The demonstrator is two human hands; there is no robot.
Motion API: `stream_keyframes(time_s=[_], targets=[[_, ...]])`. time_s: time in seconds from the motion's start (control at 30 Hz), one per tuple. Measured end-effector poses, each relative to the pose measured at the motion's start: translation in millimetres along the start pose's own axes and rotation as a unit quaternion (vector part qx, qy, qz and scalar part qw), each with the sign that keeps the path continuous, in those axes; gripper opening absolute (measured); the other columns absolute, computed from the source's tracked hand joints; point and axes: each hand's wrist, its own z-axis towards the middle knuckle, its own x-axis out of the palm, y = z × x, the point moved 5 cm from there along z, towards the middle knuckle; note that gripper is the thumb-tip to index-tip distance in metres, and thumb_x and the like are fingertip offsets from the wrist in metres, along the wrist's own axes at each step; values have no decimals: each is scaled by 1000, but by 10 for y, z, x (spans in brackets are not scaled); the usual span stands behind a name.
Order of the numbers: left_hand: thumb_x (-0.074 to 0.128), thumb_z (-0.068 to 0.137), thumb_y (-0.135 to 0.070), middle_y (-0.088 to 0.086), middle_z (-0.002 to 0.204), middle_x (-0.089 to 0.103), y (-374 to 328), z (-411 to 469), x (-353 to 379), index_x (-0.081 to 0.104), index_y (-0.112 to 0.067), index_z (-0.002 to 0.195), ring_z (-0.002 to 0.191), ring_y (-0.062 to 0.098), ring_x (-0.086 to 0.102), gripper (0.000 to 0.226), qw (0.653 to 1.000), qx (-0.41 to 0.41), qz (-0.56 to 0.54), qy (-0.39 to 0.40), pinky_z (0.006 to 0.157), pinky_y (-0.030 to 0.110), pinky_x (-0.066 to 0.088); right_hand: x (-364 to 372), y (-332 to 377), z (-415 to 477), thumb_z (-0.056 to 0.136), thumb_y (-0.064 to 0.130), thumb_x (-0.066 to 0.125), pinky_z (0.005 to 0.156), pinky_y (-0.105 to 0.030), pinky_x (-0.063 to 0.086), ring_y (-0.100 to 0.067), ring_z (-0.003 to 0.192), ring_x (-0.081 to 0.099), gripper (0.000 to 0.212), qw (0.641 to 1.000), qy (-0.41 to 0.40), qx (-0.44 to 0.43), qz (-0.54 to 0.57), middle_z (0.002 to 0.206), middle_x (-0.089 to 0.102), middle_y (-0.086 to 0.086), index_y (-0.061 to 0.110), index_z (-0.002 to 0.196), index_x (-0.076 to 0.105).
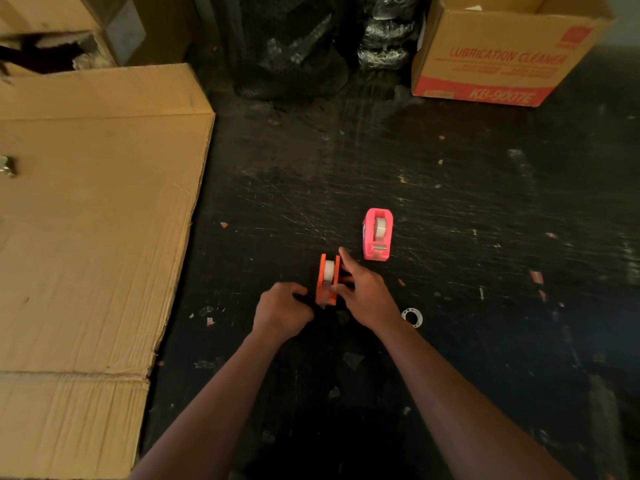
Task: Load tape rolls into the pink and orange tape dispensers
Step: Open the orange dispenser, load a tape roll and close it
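Note:
An orange tape dispenser (327, 280) stands on the dark floor with a clear tape roll (329, 269) seated in it. My right hand (367, 292) grips its right side, index finger stretched past its far end. My left hand (282, 311) is curled at its near left corner; whether it touches the dispenser or pinches tape is unclear. A pink tape dispenser (377, 234) stands apart, further away to the right, with a clear tape roll (381, 227) inside it.
A small clear plastic ring (412, 317) lies just right of my right wrist. Flattened cardboard (97, 220) covers the floor at left. An open carton marked "Lubrication Cleaner" (498, 64) stands far right, black wrapped bundles (294, 53) beside it. Scraps litter the floor.

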Motion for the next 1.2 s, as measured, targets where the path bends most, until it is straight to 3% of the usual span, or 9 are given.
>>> stream_keyframes(time_s=[0.17,0.27,0.33,0.47,0.63,0.73,0.9,1.1,1.2], targets=[[62,96,1,0,119,74,-99,182,-156,67,-22,134,99,10,70,44,995,58,-71,-30,91,39,63,-19,-37,-81,100,13,68,105,-29,49,-15,132,62,64,996,-25,25,77,145,65,-1,25,157,43],[60,99,1,0,129,69,-131,245,-66,63,-23,139,112,16,69,47,991,51,-123,25,97,43,61,6,-66,-89,98,11,69,107,-36,54,-12,122,67,45,989,-45,40,132,132,72,1,23,141,62],[58,99,5,6,131,71,-132,271,16,63,-18,139,115,20,72,46,978,48,-193,56,96,45,62,24,-61,-85,98,11,69,104,-41,58,-9,117,69,38,986,-50,38,155,125,75,4,25,133,67],[56,99,9,6,120,76,-203,325,20,67,-14,135,101,16,77,44,961,48,-269,48,82,34,66,-17,-5,0,100,13,66,100,-32,58,-8,116,69,33,984,-70,33,158,125,75,5,23,131,69],[55,99,10,9,128,73,-411,552,-74,64,-11,139,113,23,73,46,965,47,-256,36,94,47,62,-150,113,204,101,8,64,79,-8,46,-4,105,66,29,984,-101,30,144,116,74,6,17,128,70],[55,99,9,11,132,71,-539,704,-111,63,-11,140,116,25,72,46,968,53,-241,35,97,50,61,-219,156,338,103,7,61,79,-11,48,-6,103,67,28,983,-116,37,138,119,75,1,15,128,70],[58,100,5,7,130,73,-659,856,-113,63,-14,141,103,16,75,45,974,64,-217,22,94,42,63,-270,218,479,105,8,55,98,-35,58,-15,110,72,32,987,-114,51,106,121,77,-4,14,133,69],[61,100,-2,3,132,71,-645,783,-167,61,-19,143,104,11,70,46,983,71,-167,-12,92,36,62,-363,290,343,105,3,54,81,-14,46,-5,98,63,37,992,-104,41,59,121,74,-4,12,140,63],[64,99,-7,3,132,72,-585,596,-258,62,-17,140,117,13,67,42,989,70,-118,-60,105,36,55,-393,310,196,103,4,57,88,-18,48,-9,107,67,43,995,-97,30,23,128,72,-5,13,145,58]])
